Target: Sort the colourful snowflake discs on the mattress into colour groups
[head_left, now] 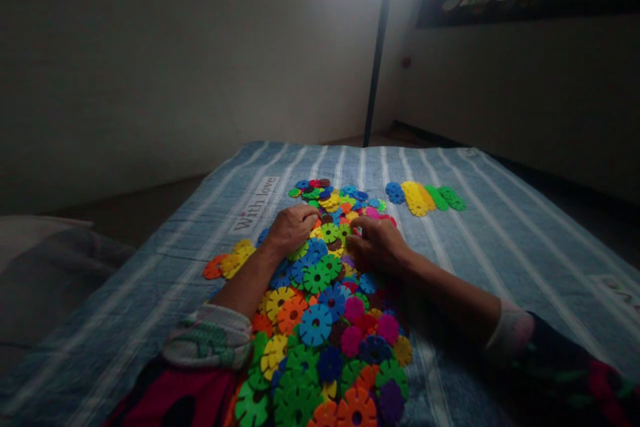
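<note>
Many notched plastic discs in several colours form a long pile (pixel 316 324) down the middle of the cloth. My left hand (pixel 294 228) rests at the pile's upper left side, fingers curled; whatever they hold, if anything, is hidden. Across from it, my right hand (pixel 377 243) is over the pile's right side with its fingers bent inward, and its fingertips are too dim to show anything held. Green discs (pixel 330 233) lie between the two hands. Yellow discs (pixel 239 258) and an orange disc (pixel 215 267) lie left of my left forearm.
A row of blue, yellow and green discs (pixel 419 199) lies apart at the back right. The striped blue cloth (pixel 500 240) covers the surface. Behind its far edge stands a dark pole (pixel 377 60). Grey fabric (pixel 55 267) is at the far left.
</note>
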Available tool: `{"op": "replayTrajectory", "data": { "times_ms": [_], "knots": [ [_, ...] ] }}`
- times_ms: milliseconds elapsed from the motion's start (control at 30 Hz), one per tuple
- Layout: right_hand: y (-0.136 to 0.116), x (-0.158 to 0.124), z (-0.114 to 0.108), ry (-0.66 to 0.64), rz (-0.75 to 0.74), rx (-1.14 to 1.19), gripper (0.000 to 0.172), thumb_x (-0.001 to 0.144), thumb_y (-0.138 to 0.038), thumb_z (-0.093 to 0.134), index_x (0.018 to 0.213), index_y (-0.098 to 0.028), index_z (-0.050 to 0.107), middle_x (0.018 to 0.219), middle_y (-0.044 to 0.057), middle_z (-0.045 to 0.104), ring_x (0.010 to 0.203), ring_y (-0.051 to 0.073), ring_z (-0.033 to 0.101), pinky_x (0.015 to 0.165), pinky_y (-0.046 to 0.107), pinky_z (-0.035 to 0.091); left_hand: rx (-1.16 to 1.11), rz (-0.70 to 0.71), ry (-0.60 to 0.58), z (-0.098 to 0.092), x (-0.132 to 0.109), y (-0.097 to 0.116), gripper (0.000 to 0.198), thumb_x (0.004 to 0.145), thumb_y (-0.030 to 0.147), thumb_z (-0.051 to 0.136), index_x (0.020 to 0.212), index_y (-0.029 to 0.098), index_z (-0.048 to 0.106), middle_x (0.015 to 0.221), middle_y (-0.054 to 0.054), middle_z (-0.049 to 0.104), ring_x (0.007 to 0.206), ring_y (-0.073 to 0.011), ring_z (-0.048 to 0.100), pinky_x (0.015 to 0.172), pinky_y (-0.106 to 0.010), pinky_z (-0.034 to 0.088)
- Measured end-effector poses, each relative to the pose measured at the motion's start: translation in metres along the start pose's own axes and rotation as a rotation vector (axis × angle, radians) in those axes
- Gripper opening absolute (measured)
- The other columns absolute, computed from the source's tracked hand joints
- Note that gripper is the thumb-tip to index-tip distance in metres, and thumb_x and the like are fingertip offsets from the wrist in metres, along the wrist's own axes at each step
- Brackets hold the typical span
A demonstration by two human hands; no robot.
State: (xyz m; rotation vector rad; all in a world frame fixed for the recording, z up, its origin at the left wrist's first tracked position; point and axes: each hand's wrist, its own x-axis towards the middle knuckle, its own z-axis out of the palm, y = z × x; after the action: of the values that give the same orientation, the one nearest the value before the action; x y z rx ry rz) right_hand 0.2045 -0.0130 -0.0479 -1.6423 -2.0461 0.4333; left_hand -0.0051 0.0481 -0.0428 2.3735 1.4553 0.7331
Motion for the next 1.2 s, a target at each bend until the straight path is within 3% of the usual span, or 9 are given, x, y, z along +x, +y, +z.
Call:
{"op": "replayTrajectory", "data": {
  "times_ms": [333, 733, 967, 1200],
  "knots": [
    [0.001, 0.002, 0.0, 0.102, -0.004, 0.3, 0.01, 0.076, -0.027, 0.063, 0.075, -0.018, 0.067, 0.057, -0.004, 0.051, 0.053, 0.01, 0.042, 0.052, 0.022, 0.029, -0.003, -0.001, -0.001, 0.001, 0.001, -0.001, 0.035, 0.08, 0.031, 0.041, 0.088, 0.019, 0.072, 0.097, -0.006, 0.074, 0.094, -0.0212, 0.067, 0.089, -0.031, 0.051],
    [0.001, 0.003, -0.007, 0.089, 0.005, 0.552, 0.017, 0.072, -0.029, 0.06, 0.06, -0.017, 0.06, 0.059, -0.003, 0.055, 0.058, 0.01, 0.049, 0.056, 0.023, 0.035, -0.003, 0.002, 0.001, 0.0, 0.001, 0.0, 0.036, 0.08, 0.033, 0.041, 0.089, 0.019, 0.073, 0.098, -0.006, 0.074, 0.094, -0.0206, 0.067, 0.089, -0.029, 0.051],
    [0.006, 0.002, -0.007, 0.045, 0.086, 0.718, 0.017, 0.069, -0.035, 0.062, 0.065, -0.018, 0.059, 0.057, -0.003, 0.056, 0.052, 0.011, 0.047, 0.049, 0.023, 0.035, -0.007, -0.005, 0.003, 0.001, -0.001, 0.0, 0.036, 0.08, 0.032, 0.041, 0.089, 0.018, 0.073, 0.098, -0.006, 0.075, 0.095, -0.0209, 0.067, 0.09, -0.03, 0.051],
    [0.01, 0.0, -0.004, 0.076, 0.061, 0.64, 0.019, 0.071, -0.038, 0.061, 0.071, -0.019, 0.063, 0.062, -0.002, 0.058, 0.055, 0.011, 0.048, 0.05, 0.023, 0.035, -0.03, -0.019, -0.001, 0.002, -0.002, 0.0, 0.035, 0.081, 0.03, 0.042, 0.09, 0.018, 0.073, 0.096, -0.006, 0.075, 0.093, -0.02, 0.067, 0.088, -0.03, 0.052]
  ]
}}
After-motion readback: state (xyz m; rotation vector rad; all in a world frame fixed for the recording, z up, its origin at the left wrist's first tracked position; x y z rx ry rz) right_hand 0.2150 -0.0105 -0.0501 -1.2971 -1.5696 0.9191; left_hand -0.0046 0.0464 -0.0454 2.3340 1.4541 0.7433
